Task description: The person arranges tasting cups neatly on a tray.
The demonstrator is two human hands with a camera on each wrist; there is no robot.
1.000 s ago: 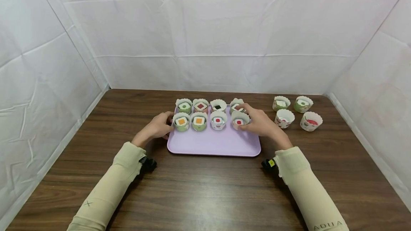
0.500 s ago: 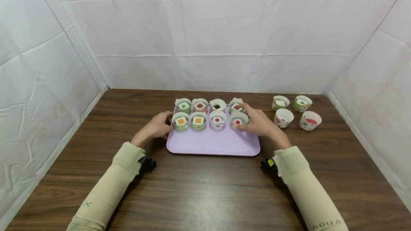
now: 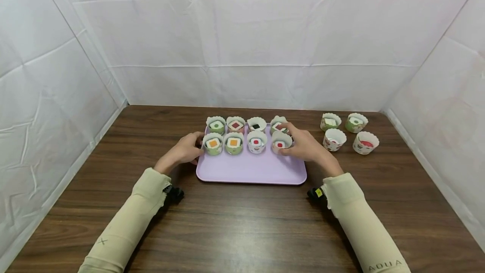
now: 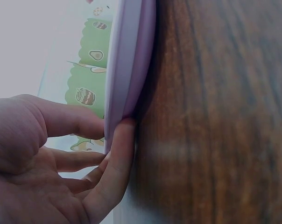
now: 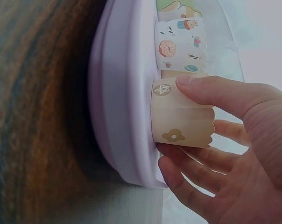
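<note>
Head view: eight paper cups [image 3: 257, 148] stand in two rows on a purple tray [image 3: 251, 170], four more cups [image 3: 362, 149] on the table [image 3: 242, 222] at far right. Left wrist view: the left hand [image 4: 43, 182] pinches the tray's left edge. Right wrist view: the right hand [image 5: 255, 170] grips the near row's rightmost cup [image 5: 183, 114] between thumb and fingers.

Ahead of you stands a white sheet-covered back wall [image 3: 261, 33], creased in straight lines. A white left wall [image 3: 49, 75] and right wall [image 3: 451, 87] flank your dark brown wood-grain table [image 3: 212, 210], where pale light reflects toward you.
</note>
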